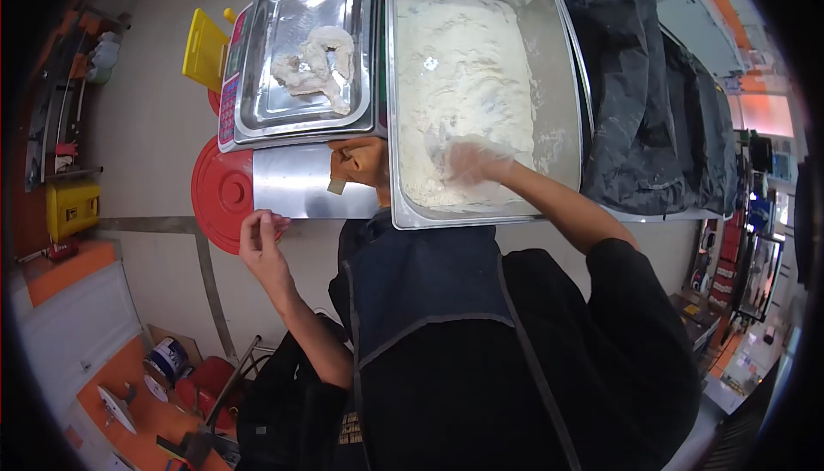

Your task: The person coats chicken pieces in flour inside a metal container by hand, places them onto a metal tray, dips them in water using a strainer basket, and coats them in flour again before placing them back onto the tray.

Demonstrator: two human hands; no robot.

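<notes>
A deep metal pan (549, 85) holds a bed of white flour (463, 50). My right hand (481, 162) is down in the flour near the pan's front end, smeared by motion; its fingers, and anything in them, cannot be made out. To the left, several flour-coated pieces that look like raw chicken (318, 72) lie in a shallow metal tray (257, 115). My left hand (263, 243) hangs in front of the metal table's edge, beside a round red lid (225, 200). Its fingers are loosely bent and apart, with nothing visible in them.
Under the tray is a scale with a pink keypad (228, 110). An orange-brown cloth (360, 160) lies between tray and pan on the metal table (300, 183). Black plastic sheeting (627, 93) covers something right of the pan. A yellow plastic piece (204, 48) stands left.
</notes>
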